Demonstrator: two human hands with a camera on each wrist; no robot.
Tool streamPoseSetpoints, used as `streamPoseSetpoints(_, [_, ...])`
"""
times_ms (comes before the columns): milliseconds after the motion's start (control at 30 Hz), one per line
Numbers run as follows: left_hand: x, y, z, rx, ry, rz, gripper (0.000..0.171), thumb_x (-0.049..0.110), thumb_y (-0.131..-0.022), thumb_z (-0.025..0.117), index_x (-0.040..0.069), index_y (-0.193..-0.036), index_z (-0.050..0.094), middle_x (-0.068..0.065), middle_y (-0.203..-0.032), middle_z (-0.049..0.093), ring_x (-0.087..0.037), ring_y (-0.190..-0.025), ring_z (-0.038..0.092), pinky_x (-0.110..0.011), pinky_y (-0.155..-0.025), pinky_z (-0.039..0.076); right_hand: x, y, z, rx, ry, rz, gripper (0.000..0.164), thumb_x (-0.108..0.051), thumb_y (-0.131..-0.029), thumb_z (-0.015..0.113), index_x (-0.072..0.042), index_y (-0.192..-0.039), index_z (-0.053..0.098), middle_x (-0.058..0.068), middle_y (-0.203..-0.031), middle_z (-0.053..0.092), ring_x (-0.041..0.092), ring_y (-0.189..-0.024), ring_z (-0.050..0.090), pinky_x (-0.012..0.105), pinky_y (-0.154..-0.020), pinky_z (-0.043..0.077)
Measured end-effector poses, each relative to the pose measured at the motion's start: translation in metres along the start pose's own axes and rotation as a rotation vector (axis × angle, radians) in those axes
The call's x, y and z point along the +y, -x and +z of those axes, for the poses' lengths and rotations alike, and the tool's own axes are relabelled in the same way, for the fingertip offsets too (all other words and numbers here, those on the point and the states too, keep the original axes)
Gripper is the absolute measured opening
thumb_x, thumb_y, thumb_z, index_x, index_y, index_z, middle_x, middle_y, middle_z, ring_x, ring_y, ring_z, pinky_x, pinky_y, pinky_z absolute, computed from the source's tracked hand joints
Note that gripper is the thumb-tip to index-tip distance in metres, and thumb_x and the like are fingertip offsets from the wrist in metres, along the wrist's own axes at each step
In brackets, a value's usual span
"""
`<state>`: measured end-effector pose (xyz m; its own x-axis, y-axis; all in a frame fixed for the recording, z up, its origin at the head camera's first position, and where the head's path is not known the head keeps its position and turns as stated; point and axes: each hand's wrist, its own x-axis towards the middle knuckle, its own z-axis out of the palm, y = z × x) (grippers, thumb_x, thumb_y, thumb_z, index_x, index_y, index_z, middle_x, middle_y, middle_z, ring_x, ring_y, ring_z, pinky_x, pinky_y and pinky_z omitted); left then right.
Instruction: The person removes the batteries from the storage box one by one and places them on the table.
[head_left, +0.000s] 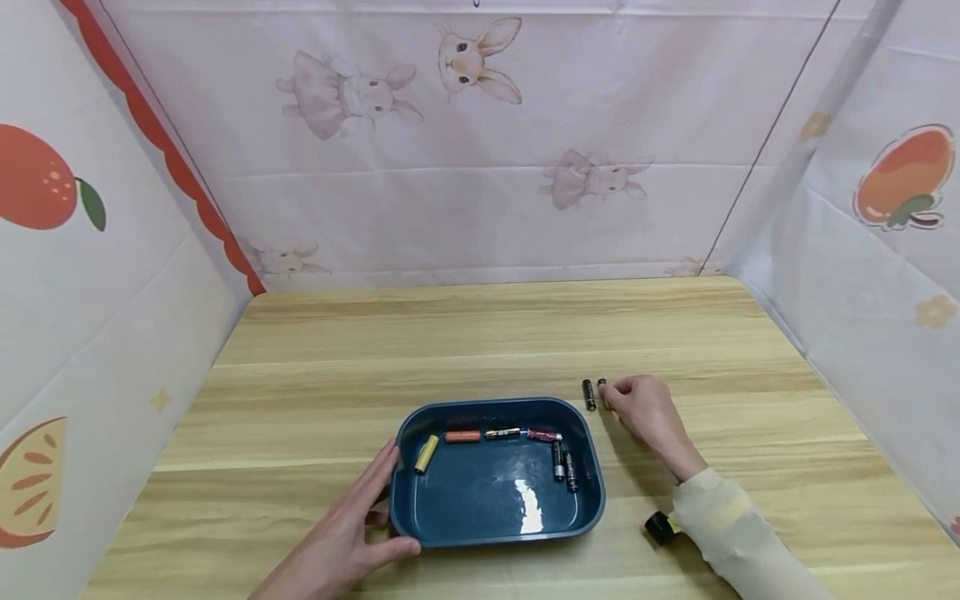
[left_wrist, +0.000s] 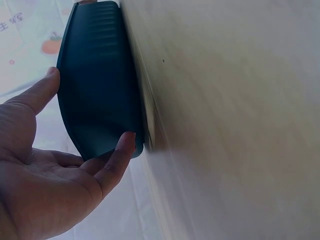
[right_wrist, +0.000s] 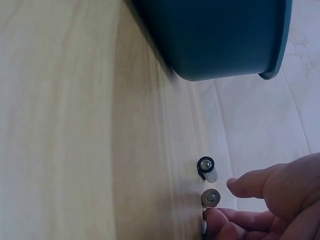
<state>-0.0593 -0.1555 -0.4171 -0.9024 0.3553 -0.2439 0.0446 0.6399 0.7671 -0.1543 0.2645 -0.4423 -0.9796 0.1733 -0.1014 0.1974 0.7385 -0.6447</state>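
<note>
A dark blue tray [head_left: 495, 546] sits on the table, its left end held by my left hand [head_left: 352, 525]. In the left wrist view, the thumb [left_wrist: 50, 82] is at the rim and the other fingers curve along the outer wall. Inside lie several batteries, among them a yellow battery [head_left: 427, 454], an orange battery [head_left: 462, 436] and a red battery [head_left: 543, 434]. Right of the tray, my right hand [head_left: 643, 412] has its fingertips at a dark battery [right_wrist: 211, 198], with the thumb apart from it. Another black battery [head_left: 589, 395] lies just to the left.
The wooden table [head_left: 315, 350] stretches around the tray. A printed rabbit curtain [head_left: 480, 208] hangs behind it, with fruit-patterned sheets on both sides. Under the right sleeve [head_left: 742, 533] a small black device [head_left: 660, 527] shows at the wrist.
</note>
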Motion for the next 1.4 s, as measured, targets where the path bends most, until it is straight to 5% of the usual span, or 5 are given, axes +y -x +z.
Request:
streamPoseSetpoints(400, [0.000, 0.000, 0.002, 0.002, 0.010, -0.006, 0.117, 0.044, -0.079, 0.090, 0.017, -0.167, 0.018, -0.010, -0.172, 0.015, -0.041, -0.150, 0.031, -0.063, -0.115, 0.033, 0.003, -0.001, -0.003, 0.006, 0.015, -0.016, 0.039, -0.033, -0.105, 0.058, -0.007, -0.087, 0.080, -0.001, -0.059, 0.060, 0.014, -0.054, 0.048, 0.027, -0.049, 0.035])
streamPoseSetpoints(667, [0.000, 0.000, 0.001, -0.004, 0.015, 0.001, 0.116, 0.043, -0.079, 0.090, 0.017, -0.167, 0.018, -0.010, -0.172, 0.015, -0.040, -0.150, 0.032, -0.060, -0.115, 0.034, -0.004, 0.005, -0.009, 0.020, -0.009, -0.042, 0.038, -0.032, -0.104, 0.061, 0.002, -0.112, 0.077, 0.006, -0.081, 0.072, 0.017, -0.066, 0.055, 0.029, -0.056, 0.043])
streamPoseSetpoints(800, [0.000, 0.001, 0.001, -0.005, 0.016, 0.004, 0.116, 0.044, -0.079, 0.089, 0.018, -0.167, 0.018, -0.011, -0.172, 0.015, -0.040, -0.149, 0.034, -0.059, -0.114, 0.036, -0.017, 0.014, -0.018, 0.059, -0.043, -0.131, 0.035, -0.028, -0.103, 0.063, 0.004, -0.114, 0.074, 0.012, -0.095, 0.075, 0.020, -0.075, 0.062, 0.030, -0.063, 0.049])
streamPoseSetpoints(1000, [-0.001, 0.000, 0.001, -0.008, 0.013, 0.008, 0.116, 0.044, -0.080, 0.089, 0.018, -0.167, 0.016, -0.011, -0.172, 0.014, -0.038, -0.147, 0.037, -0.054, -0.112, 0.040, -0.047, 0.033, -0.031, 0.085, -0.137, -0.244, 0.031, -0.025, -0.104, 0.064, 0.002, -0.117, 0.073, 0.011, -0.090, 0.073, 0.023, -0.075, 0.067, 0.028, -0.059, 0.050])
streamPoseSetpoints(1400, [0.000, -0.001, 0.002, -0.012, 0.026, -0.030, 0.115, 0.043, -0.080, 0.089, 0.020, -0.167, 0.017, -0.009, -0.173, 0.014, -0.034, -0.143, 0.043, -0.045, -0.106, 0.049, -0.089, 0.059, -0.024, 0.005, -0.187, -0.374, 0.018, -0.014, -0.102, 0.067, -0.003, -0.113, 0.076, 0.005, -0.095, 0.074, 0.018, -0.078, 0.065, 0.027, -0.063, 0.054])
